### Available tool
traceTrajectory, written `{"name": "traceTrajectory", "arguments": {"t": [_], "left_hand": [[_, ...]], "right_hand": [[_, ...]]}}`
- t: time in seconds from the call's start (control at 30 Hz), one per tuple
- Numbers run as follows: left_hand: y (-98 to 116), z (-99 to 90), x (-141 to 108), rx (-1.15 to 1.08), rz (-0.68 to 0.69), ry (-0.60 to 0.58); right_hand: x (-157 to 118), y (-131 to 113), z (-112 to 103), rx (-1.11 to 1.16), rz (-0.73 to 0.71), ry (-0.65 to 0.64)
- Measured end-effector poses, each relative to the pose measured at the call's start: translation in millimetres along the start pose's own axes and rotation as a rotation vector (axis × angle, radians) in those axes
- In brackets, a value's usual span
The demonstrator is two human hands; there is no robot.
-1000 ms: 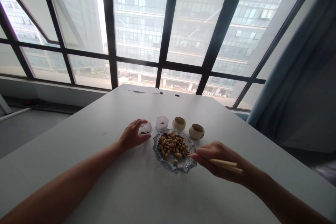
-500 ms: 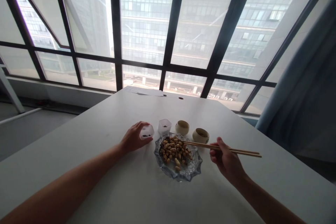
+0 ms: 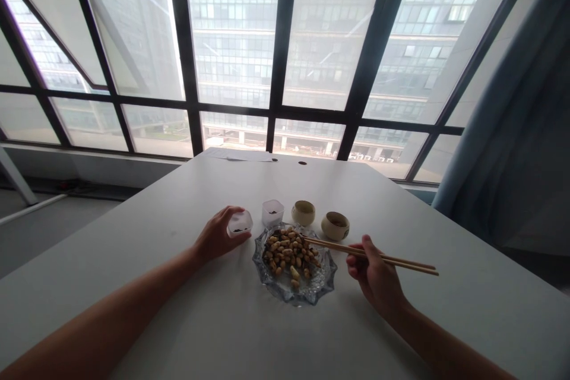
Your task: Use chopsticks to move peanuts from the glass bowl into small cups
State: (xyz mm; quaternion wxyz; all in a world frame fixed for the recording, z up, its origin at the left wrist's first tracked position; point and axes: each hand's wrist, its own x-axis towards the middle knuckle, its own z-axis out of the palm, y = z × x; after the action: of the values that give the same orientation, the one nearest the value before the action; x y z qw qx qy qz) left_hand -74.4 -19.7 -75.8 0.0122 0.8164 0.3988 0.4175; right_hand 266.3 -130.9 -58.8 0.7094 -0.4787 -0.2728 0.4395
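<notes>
My left hand [image 3: 221, 234] is wrapped round a small clear cup [image 3: 240, 223] with dark bits at its bottom. In my right hand [image 3: 376, 270] is a pair of wooden chopsticks [image 3: 409, 265], whose tips touch the peanuts [image 3: 289, 252] near the back of a scalloped glass dish [image 3: 327, 285]. Some dark pieces show among the peanuts. Behind the dish, a second clear cup [image 3: 272, 213] also has dark bits inside. To its right stand a cream bowl [image 3: 303, 213] and another cream bowl [image 3: 335, 227] with something brownish in it.
All of it rests on a white table [image 3: 187, 320]. White papers [image 3: 238, 155] lie at the far edge, by two dark round spots. Beyond are large windows, with a blue curtain [image 3: 494, 113] at the right.
The table and everything on it have shifted slightly left in view. Both hands keep their holds, and the chopstick tips remain at the peanuts.
</notes>
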Motion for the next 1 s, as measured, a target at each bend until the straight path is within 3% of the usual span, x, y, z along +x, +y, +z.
{"name": "traceTrajectory", "arguments": {"t": [0.57,0.87,1.0], "left_hand": [[0.1,-0.8,0.6,-0.011,0.022,0.001],[0.9,-2.5,2.2,0.055,0.143,0.058],[-0.5,-0.4,1.1,0.111,0.065,0.058]], "right_hand": [[4.4,4.1,-5.3,-0.018,-0.018,-0.037],[3.8,3.8,-5.3,-0.036,-0.028,-0.060],[2.4,2.8,-4.3,-0.035,-0.011,-0.063]]}}
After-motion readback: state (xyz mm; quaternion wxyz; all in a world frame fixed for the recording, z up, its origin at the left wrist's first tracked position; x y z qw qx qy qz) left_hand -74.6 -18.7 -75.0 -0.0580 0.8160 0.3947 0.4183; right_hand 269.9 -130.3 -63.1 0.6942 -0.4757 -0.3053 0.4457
